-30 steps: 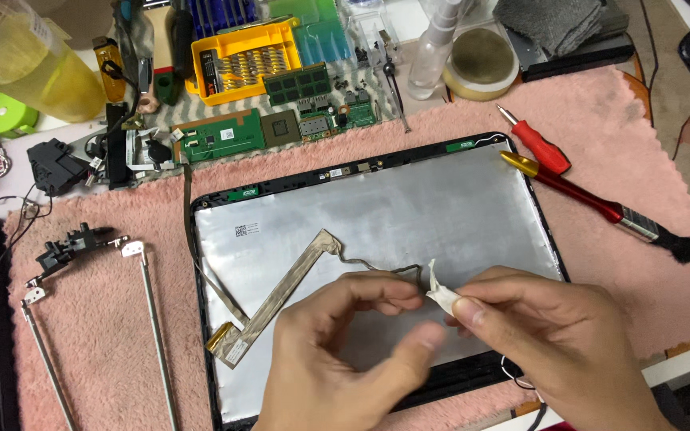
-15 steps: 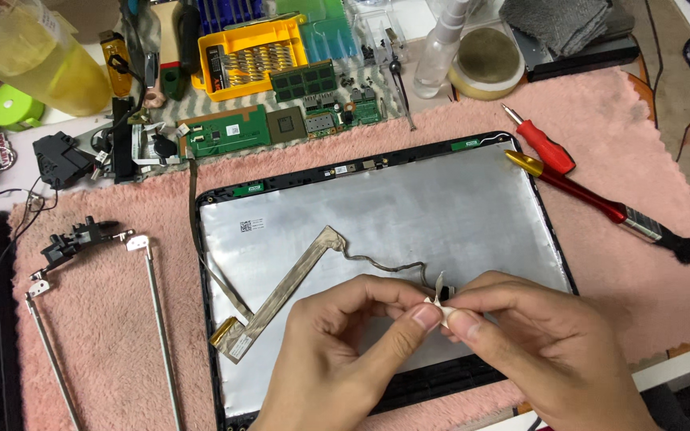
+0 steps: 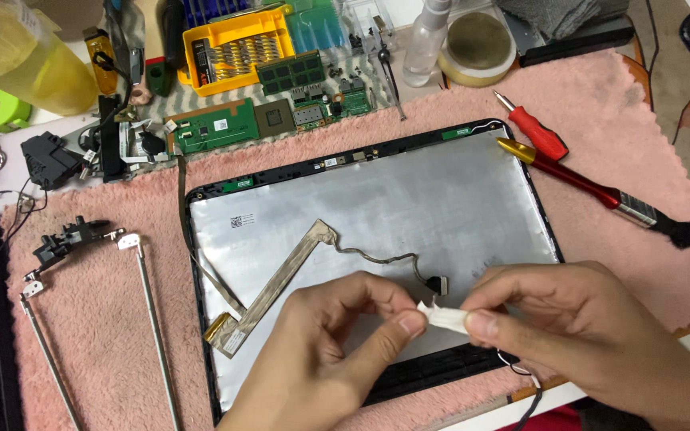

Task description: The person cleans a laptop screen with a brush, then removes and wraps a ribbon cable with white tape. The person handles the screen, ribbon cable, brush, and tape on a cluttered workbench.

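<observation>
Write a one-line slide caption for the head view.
Both hands, left hand and right hand, pinch a small white piece above a silver laptop screen panel.

Matt foil panel, prob. fleece mat

Your left hand and right hand are bare: no gloves, rings or watch. No sleeves show at your wrists. Your nails are short and plain.
</observation>
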